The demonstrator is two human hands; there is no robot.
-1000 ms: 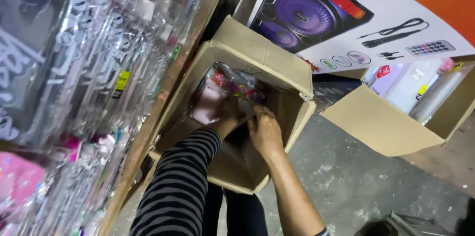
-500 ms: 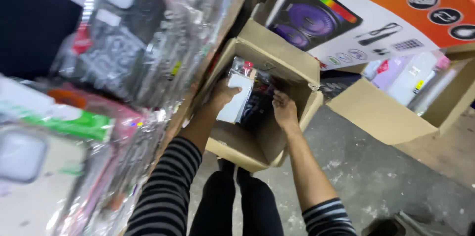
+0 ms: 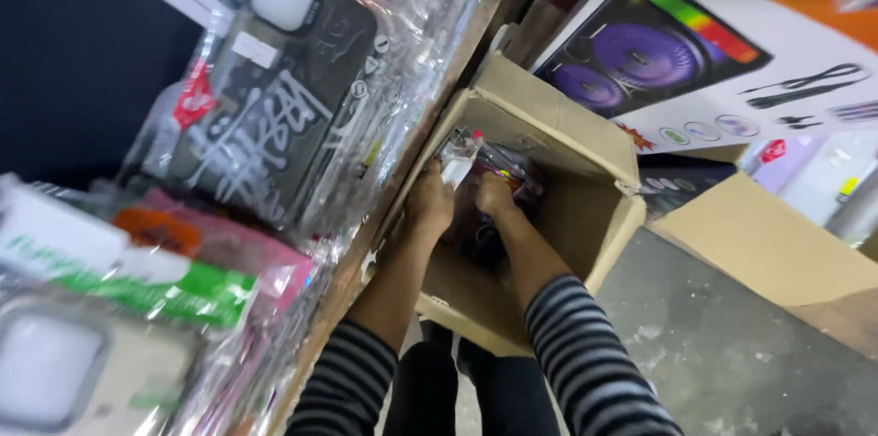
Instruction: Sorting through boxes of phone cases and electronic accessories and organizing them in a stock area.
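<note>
Both hands work inside the open brown cardboard box (image 3: pixel 549 216): the left hand (image 3: pixel 430 203) is closed on a clear plastic-wrapped packet (image 3: pixel 455 160) at the box mouth, while the right hand (image 3: pixel 492 193) rests on the dark pile of wrapped packets (image 3: pixel 508 182) below — whether its fingers are closed cannot be told. Judged from this view, one packet is lifted clear – the rest remain in the box, beside a rack of bagged phone cases (image 3: pixel 274 116).

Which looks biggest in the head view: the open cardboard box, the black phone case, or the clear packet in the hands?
1. Black phone case, though nearness inflates it.
2. Open cardboard box, similar.
3. Clear packet.
</note>
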